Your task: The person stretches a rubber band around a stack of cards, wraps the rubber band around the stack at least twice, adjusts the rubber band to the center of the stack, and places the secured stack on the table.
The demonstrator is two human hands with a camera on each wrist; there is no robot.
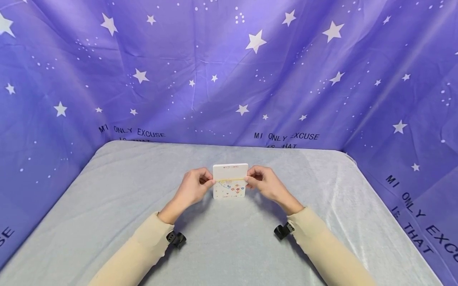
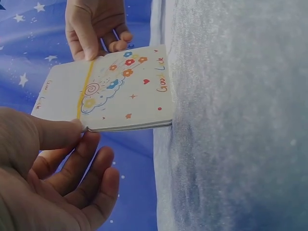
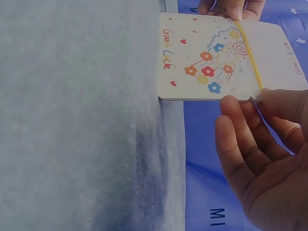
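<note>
A small white notebook (image 1: 230, 190) stands upright near the middle of the table, its lower edge at the cloth. Its cover shows colourful flowers, a cloud, hearts and the words Good Luck. Across it runs a yellow elastic band (image 2: 86, 86). My left hand (image 1: 192, 186) pinches the notebook's left edge, the thumb at the band's end. On the opposite edge my right hand (image 1: 266, 183) pinches it likewise, thumb by the band. In the right wrist view, the right hand's other fingers (image 3: 236, 154) lie curved behind the edge. The notebook's back is hidden.
A grey plush cloth (image 1: 229, 246) covers the table. Purple curtains (image 1: 214, 71) with white stars and black lettering surround its back and sides. A small black camera (image 1: 176, 239) sits on the left wrist, another black camera (image 1: 284, 230) on the right.
</note>
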